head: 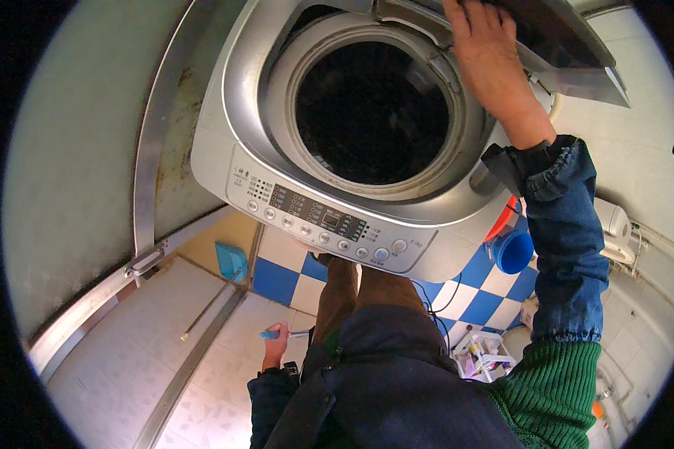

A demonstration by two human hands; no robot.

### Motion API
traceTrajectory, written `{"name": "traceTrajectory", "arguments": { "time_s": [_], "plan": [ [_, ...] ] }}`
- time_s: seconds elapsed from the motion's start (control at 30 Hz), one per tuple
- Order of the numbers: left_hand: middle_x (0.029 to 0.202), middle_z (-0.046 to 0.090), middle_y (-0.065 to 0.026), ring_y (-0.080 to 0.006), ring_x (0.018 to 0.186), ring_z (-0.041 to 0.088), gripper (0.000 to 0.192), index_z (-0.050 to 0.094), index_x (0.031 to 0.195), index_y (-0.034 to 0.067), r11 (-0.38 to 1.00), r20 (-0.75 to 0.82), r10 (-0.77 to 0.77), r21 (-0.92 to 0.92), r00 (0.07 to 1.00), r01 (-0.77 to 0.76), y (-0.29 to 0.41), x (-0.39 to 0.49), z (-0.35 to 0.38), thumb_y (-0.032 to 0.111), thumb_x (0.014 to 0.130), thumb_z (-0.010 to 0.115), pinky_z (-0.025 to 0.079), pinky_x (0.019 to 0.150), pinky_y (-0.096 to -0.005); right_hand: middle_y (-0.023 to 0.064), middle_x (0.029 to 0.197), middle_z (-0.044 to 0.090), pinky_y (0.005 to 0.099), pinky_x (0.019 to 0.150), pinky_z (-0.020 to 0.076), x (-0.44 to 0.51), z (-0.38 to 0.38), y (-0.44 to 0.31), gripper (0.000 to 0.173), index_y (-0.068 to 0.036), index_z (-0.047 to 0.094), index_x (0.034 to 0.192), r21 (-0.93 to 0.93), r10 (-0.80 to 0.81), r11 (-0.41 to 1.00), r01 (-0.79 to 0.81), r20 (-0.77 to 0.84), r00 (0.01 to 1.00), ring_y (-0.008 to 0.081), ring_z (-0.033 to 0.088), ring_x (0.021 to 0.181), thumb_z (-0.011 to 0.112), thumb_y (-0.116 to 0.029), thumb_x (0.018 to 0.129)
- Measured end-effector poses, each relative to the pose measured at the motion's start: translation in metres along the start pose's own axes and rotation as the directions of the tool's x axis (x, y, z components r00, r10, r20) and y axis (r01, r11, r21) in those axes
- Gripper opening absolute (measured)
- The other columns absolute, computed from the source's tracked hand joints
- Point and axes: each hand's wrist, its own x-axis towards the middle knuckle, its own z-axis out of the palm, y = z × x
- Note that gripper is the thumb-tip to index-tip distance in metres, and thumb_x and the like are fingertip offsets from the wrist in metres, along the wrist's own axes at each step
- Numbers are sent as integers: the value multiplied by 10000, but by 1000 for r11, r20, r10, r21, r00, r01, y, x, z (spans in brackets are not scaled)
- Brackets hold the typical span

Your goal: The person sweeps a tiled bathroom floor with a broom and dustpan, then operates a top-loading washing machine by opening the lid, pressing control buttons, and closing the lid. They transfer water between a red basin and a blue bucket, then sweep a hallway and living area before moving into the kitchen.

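Note:
A silver top-loading washing machine (337, 224) stands before me, its round drum opening (370, 112) uncovered and dark inside. At the top right its folding lid (561, 45) is raised. My right hand (486, 62) rests against that lid with its fingers spread; some fingertips run out of the picture, so a grip is not clear. Low at my left side, my left hand (278, 339) is closed round the blue handle (269, 335) of a slim tool. The tool's far end disappears behind my clothing.
Left of the machine is a metal-framed frosted glass panel (84, 146). A blue dustpan (231, 261) with a long stick lies behind it. To the right stand a blue bucket (512, 251) and a white basket of bottles (483, 353). Black cables (446, 306) cross the checkered floor.

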Motion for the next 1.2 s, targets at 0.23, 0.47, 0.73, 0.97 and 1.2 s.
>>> {"name": "traceTrajectory", "arguments": {
  "time_s": [0.23, 0.47, 0.73, 0.97, 1.2],
  "plan": [
    [541, 439, 39, -58, 524, 408, 395, 489, 582, 62, 996, 47, 79, 47, 996, -81, 13, 9, -1, 203, 939, 582, 302, 474, -264, 175, 1086, 496, 451, 993, 340, 2, -4, -1, 576, 12, 369, 1379, -21, -8, 1000, 8, -2, 1000, 332, 489, 1048, 466, -105, 823],
    [531, 395, 45, -55, 509, 354, 409, 447, 558, 54, 990, 14, 133, 36, 991, -134, 7, 18, -2, 138, 934, 582, 267, 463, -274, 179, 1092, 491, 458, 1004, 328, 1, -2, -2, 588, 14, 354, 1386, 40, -5, 999, 5, -14, 1000, 335, 477, 1065, 474, -103, 823],
    [533, 354, 55, -48, 514, 324, 427, 422, 560, 52, 998, 4, 55, 32, 998, -55, -4, 13, -3, 169, 934, 590, 245, 462, -276, 177, 1092, 483, 461, 1002, 323, -1, 3, -4, 593, 2, 346, 1397, -80, 0, 997, 0, 0, 1000, 341, 471, 1069, 490, -109, 832],
    [531, 363, 54, -52, 512, 331, 415, 438, 562, 47, 997, -10, 77, 32, 997, -76, -11, 3, -2, 177, 930, 580, 259, 463, -284, 179, 1104, 479, 468, 995, 327, 0, 2, -8, 655, 2, 329, 1406, -28, 26, 999, -25, 24, 999, 339, 469, 1075, 532, -142, 801],
    [528, 402, 40, -57, 517, 370, 393, 497, 579, 28, 997, 11, 44, 56, 999, -44, -20, -3, -3, 193, 925, 586, 297, 469, -277, 185, 1120, 481, 471, 1006, 323, 0, 2, -9, 680, 6, 302, 1421, -62, 21, 998, -20, 3, 1000, 346, 467, 1091, 528, -114, 790]
  ]
}}
